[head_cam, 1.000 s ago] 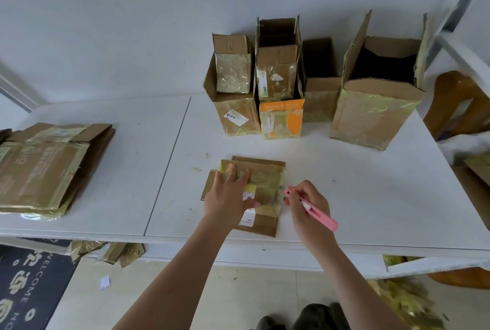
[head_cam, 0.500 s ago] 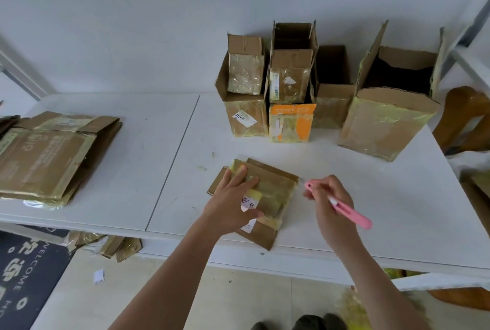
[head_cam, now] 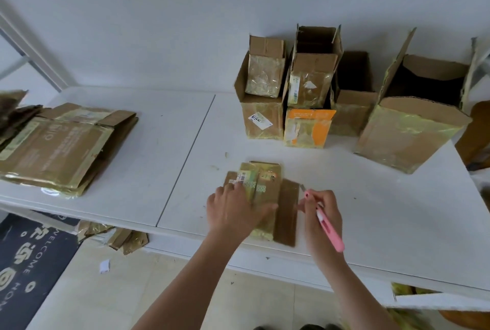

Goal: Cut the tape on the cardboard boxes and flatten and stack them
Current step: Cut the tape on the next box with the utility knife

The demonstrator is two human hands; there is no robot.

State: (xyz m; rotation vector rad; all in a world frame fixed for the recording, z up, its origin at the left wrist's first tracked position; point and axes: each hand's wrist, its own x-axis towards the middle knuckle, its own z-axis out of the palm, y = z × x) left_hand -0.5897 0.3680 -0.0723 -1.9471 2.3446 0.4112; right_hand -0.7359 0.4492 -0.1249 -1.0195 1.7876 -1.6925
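Pressing flat, the left hand (head_cam: 233,210) pins the flattened box (head_cam: 265,197) under its straight fingers on the table (head_cam: 371,210). The right hand (head_cam: 322,214) grips a pink cutter (head_cam: 327,225), fingers curled round it, blade tip just beside the box's right flap.

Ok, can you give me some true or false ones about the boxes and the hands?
1. The right hand holds a pink cutter. True.
2. The left hand is lifted high above the table. False: it presses on the flattened box.
3. A pile of flattened boxes lies at the table's left end. True.
4. Every upright box is closed. False: the big box on the right stands open.
5. The box with orange on it is on the floor. False: it stands on the table.
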